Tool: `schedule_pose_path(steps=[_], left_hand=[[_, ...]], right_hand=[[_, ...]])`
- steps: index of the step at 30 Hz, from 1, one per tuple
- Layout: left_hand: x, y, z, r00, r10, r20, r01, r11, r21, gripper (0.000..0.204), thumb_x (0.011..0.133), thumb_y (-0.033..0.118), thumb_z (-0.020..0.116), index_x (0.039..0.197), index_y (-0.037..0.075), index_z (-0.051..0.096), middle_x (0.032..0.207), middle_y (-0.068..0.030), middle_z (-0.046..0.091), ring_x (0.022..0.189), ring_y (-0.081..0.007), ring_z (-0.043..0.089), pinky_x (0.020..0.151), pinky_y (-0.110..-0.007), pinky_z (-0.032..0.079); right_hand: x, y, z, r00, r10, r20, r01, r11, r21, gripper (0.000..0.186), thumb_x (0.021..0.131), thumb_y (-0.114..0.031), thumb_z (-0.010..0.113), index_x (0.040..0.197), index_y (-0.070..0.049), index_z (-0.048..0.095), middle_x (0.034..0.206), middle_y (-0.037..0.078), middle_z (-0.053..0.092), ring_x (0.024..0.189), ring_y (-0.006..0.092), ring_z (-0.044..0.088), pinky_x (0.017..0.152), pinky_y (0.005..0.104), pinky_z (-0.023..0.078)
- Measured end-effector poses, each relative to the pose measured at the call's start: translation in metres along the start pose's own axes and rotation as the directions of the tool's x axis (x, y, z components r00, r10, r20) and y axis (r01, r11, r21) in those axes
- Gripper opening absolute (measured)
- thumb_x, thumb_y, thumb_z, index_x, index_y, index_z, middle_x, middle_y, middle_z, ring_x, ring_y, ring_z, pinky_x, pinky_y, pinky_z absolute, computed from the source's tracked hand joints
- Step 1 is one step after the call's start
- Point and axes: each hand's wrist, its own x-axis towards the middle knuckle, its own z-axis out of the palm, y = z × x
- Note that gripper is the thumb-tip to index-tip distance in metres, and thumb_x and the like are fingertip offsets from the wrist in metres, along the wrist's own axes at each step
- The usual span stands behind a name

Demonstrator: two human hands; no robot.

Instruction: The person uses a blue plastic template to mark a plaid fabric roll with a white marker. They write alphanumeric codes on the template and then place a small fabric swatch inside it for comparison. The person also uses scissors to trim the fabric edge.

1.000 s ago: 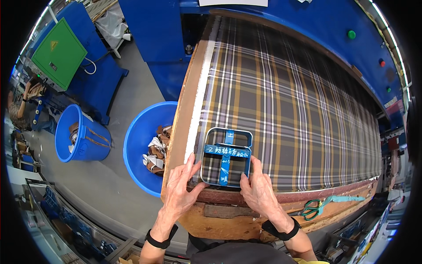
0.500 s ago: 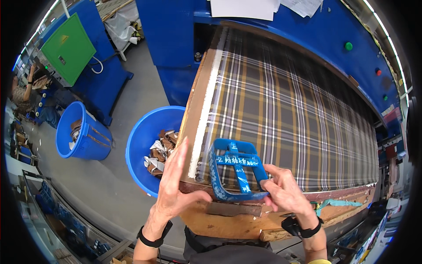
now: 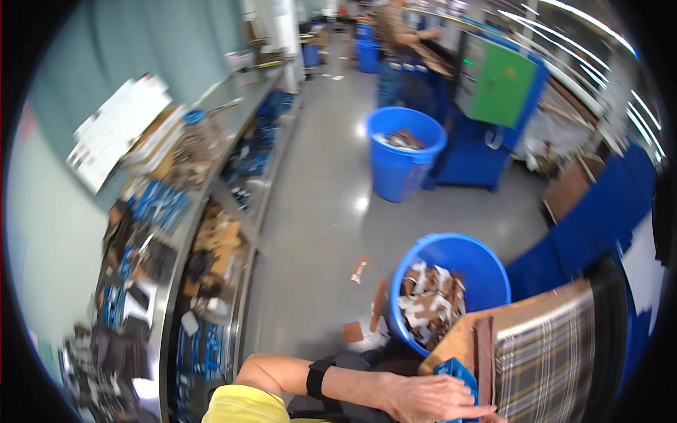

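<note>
My left hand (image 3: 431, 397) lies across a blue cutting die (image 3: 460, 372) at the lower edge, its fingers closed over the frame. Parts of the die show above and below the hand. Beside it, on the right, a stack of brown, white and grey plaid fabric (image 3: 543, 359) lies on a board with a brown border. A black band circles my left wrist. A sliver of skin at the bottom edge, by the left fingertips, may belong to my right hand; its fingers are hidden.
A blue bin (image 3: 493, 264) of scraps stands just beyond the board, another blue bin (image 3: 398, 173) farther off. Left runs a metal shelf bench (image 3: 166, 282) loaded with blue dies and offcuts. Scraps lie on the floor (image 3: 303, 233). A person (image 3: 398, 28) works at the back.
The view has swung left, bringing the shelf bench and aisle into sight. My left hand, stretched beside the die before, now lies over it. My right hand has mostly left the picture.
</note>
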Motion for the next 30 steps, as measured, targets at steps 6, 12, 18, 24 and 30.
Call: schedule_pose_path(steps=[6, 12, 18, 24, 30], left_hand=[[-0.083, 0.067, 0.02, 0.988, -0.147, -0.039, 0.149, 0.987, 0.055, 0.089, 0.075, 0.048, 0.071, 0.143, 0.001, 0.038, 0.106, -0.0222, 0.058, 0.101, -0.0373, 0.056, 0.087, -0.045, 0.043], [-0.134, 0.116, 0.004, 0.953, -0.304, -0.01, 0.304, 0.953, 0.005, 0.092, 0.075, 0.046, 0.073, 0.147, 0.006, 0.032, 0.105, -0.0214, 0.059, 0.1, -0.0382, 0.055, 0.086, -0.045, 0.043], [-0.202, 0.147, -0.026, 0.9, -0.379, -0.214, 0.375, 0.925, -0.058, 0.086, 0.077, 0.039, 0.075, 0.147, 0.008, 0.036, 0.104, -0.0233, 0.06, 0.096, -0.0387, 0.059, 0.084, -0.044, 0.047], [-0.318, 0.183, -0.062, 0.691, -0.458, -0.559, 0.587, 0.807, 0.064, 0.076, 0.076, 0.033, 0.076, 0.141, 0.007, 0.045, 0.114, -0.0205, 0.062, 0.096, -0.037, 0.062, 0.084, -0.042, 0.05], [-0.438, 0.253, -0.109, 0.013, -0.517, -0.856, 0.74, 0.581, -0.339, 0.062, 0.075, 0.017, 0.076, 0.131, 0.004, 0.054, 0.12, -0.0163, 0.063, 0.105, -0.0281, 0.065, 0.089, -0.036, 0.051]], right_hand=[[0.015, 0.029, 0.033, 0.956, -0.026, 0.291, 0.145, 0.906, -0.397, 0.034, 0.095, -0.014, 0.053, 0.125, 0.002, 0.052, 0.067, 0.007, 0.059, 0.041, 0.011, 0.05, 0.035, 0.0242, 0.038], [-0.003, -0.007, 0.092, 0.898, 0.007, 0.44, 0.2, 0.885, -0.421, 0.035, 0.095, -0.009, 0.048, 0.127, 0.003, 0.051, 0.056, 0.006, 0.056, 0.038, 0.0135, 0.051, 0.035, 0.0246, 0.04], [0.008, -0.046, 0.186, 0.77, 0.139, 0.622, 0.335, 0.742, -0.581, 0.031, 0.095, -0.006, 0.044, 0.119, 0.008, 0.056, 0.057, 0.006, 0.058, 0.037, 0.0102, 0.049, 0.031, 0.0222, 0.035], [0.033, -0.084, 0.349, 0.567, 0.255, 0.783, 0.5, 0.65, -0.573, 0.025, 0.094, -0.007, 0.049, 0.113, 0.004, 0.06, 0.063, 0.008, 0.06, 0.042, 0.0109, 0.052, 0.034, 0.0222, 0.037], [0.032, -0.136, 0.573, 0.3, 0.162, 0.94, 0.721, 0.606, -0.335, 0.037, 0.102, -0.026, 0.046, 0.111, 0.006, 0.062, 0.069, 0.008, 0.066, 0.054, 0.0146, 0.063, 0.054, 0.0235, 0.051]])
